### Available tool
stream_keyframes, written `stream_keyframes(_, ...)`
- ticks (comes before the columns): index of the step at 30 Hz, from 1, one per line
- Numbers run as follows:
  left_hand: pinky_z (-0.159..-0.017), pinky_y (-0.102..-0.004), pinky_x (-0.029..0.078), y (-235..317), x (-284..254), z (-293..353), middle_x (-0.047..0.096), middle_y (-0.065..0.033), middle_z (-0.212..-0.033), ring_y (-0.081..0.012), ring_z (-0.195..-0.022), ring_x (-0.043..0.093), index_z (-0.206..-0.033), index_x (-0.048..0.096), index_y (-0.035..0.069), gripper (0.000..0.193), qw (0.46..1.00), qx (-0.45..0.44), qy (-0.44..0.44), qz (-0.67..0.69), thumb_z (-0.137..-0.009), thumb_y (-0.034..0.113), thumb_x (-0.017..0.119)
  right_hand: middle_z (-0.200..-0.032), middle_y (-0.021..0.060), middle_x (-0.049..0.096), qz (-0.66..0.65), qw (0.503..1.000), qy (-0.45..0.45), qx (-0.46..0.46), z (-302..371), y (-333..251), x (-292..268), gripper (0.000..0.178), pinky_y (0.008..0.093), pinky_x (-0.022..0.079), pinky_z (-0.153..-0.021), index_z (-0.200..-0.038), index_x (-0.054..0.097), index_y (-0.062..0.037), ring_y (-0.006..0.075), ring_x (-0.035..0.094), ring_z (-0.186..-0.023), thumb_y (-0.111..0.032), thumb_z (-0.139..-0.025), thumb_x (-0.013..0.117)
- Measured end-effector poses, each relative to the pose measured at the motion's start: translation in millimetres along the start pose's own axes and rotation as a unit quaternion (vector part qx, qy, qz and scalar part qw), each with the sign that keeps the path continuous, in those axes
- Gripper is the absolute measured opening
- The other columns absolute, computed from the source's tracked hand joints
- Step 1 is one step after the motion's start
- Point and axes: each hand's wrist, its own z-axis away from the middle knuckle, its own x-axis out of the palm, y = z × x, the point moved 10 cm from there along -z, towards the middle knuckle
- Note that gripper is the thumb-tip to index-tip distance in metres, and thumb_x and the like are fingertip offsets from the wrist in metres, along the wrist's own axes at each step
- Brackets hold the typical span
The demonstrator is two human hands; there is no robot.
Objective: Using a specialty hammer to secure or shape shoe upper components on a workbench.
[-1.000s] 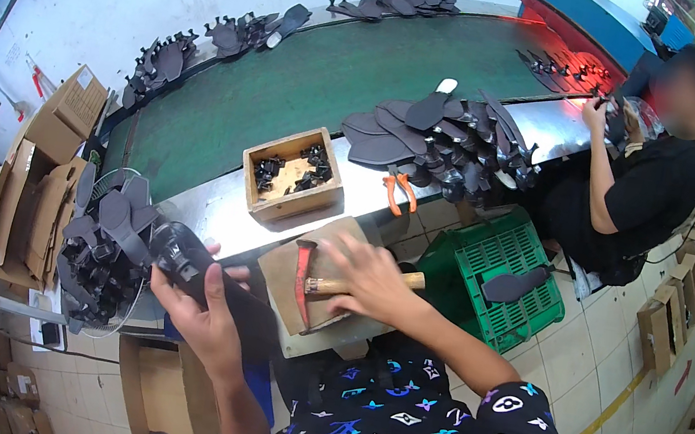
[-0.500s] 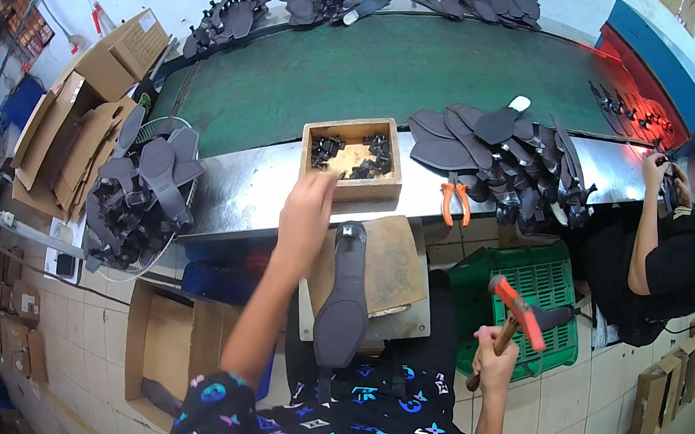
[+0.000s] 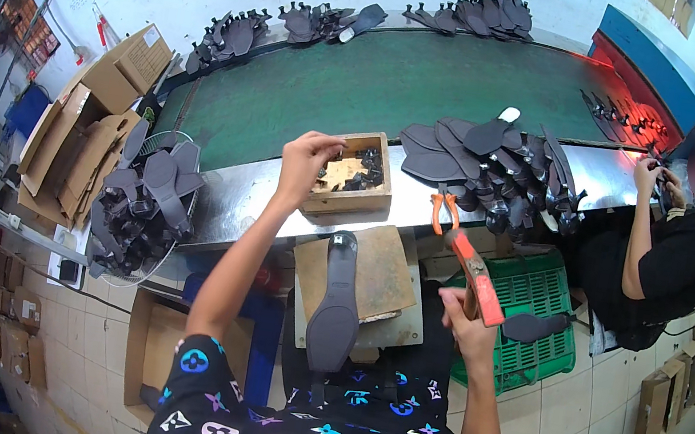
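Note:
My left hand (image 3: 303, 165) is over the left side of a wooden box (image 3: 347, 205), its fingers pinched together. What they hold, if anything, is too small to make out. Small black parts (image 3: 368, 171) lie inside the box. My right hand (image 3: 468, 327) grips a hammer (image 3: 480, 277) with a red head, raised right of the work block. A grey shoe sole (image 3: 336, 314) lies lengthwise on the worn block (image 3: 387, 268) in front of me, its dark heel end away from me. Neither hand touches this sole.
Orange-handled pliers (image 3: 445, 212) lie beside piled soles (image 3: 465, 149) on the metal bench edge. Beyond runs a green belt (image 3: 295, 83). A basket of soles (image 3: 160, 176) stands left, a green crate (image 3: 555, 360) right. A co-worker (image 3: 688, 250) works at the far right.
My left hand has moved up and away from me, from the box's near side to over its left part. The hammer in my right hand has shifted left and turned.

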Motion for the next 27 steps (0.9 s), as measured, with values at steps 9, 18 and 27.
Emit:
stream_keyframes(9,-0.049,-0.0249,0.050,109.0,2.1,124.6,0.073,-0.0110,-0.088,-0.0175,-0.063,0.070,-0.100,0.069,-0.001,0.015,0.840,-0.215,-0.001,0.499,-0.092,0.012,0.071,-0.089,0.0075,0.073,-0.132,0.978,-0.127,-0.095,-27.6,-130.4,72.2,0.028,0.0182,0.033,-0.039,-0.114,0.067,0.0025,0.0014,0.046,-0.045,-0.014,-0.092,0.071)
stream_keyframes(18,-0.052,-0.0225,0.049,133.7,-13.6,164.7,0.067,-0.0084,-0.091,-0.0110,-0.074,0.063,-0.102,0.070,-0.003,0.015,0.859,-0.152,0.012,0.489,-0.090,0.006,0.072,-0.102,0.0135,0.069,-0.187,0.963,-0.168,-0.095,-3.5,-152.9,101.3,0.021,0.0176,0.036,-0.042,-0.106,0.067,0.0035,0.0035,0.051,-0.050,-0.006,-0.088,0.074)
stream_keyframes(27,-0.067,-0.0231,0.052,111.8,-13.6,169.7,0.063,-0.0065,-0.098,-0.0117,-0.087,0.062,-0.099,0.072,0.002,0.015,0.940,-0.112,0.011,0.323,-0.085,-0.004,0.072,-0.101,0.0098,0.071,-0.138,0.970,-0.199,-0.008,-4.2,-129.8,111.6,0.017,0.0197,0.044,-0.058,-0.103,0.069,0.0007,0.0056,0.056,-0.071,-0.008,-0.089,0.074)
